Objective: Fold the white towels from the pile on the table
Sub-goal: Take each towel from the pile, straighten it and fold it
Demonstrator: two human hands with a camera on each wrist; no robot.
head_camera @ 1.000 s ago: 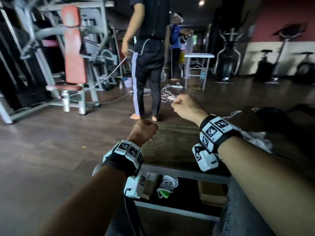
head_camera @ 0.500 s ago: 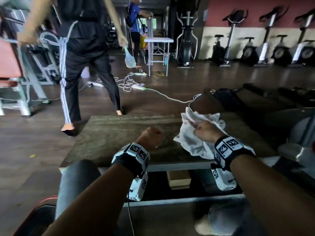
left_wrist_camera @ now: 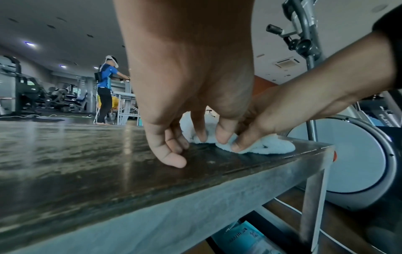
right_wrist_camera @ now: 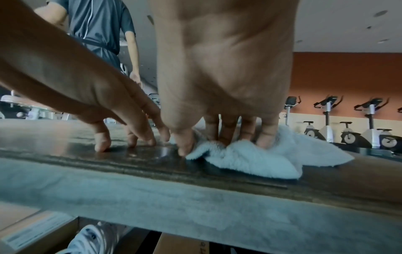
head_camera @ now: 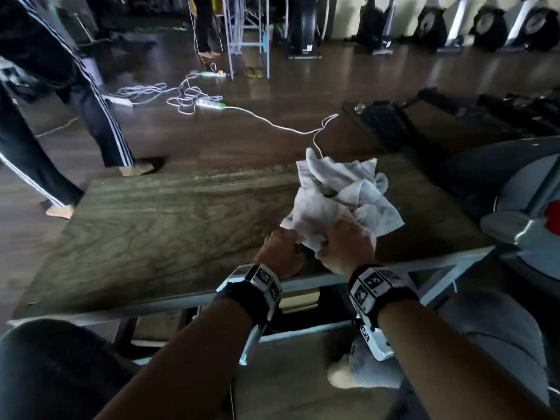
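White towels (head_camera: 339, 195) crumpled on table (head_camera: 157, 225), both hands gripping, no legible writing

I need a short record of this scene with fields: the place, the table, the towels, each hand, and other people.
place: gym hall with exercise bikes
table: wooden top, metal frame
towels: white crumpled pile on the table's right side, none folded yet
left hand: at the pile's near edge, fingertips on the table top
right hand: grips the near edge of the pile
other people: person in striped trousers beyond the table
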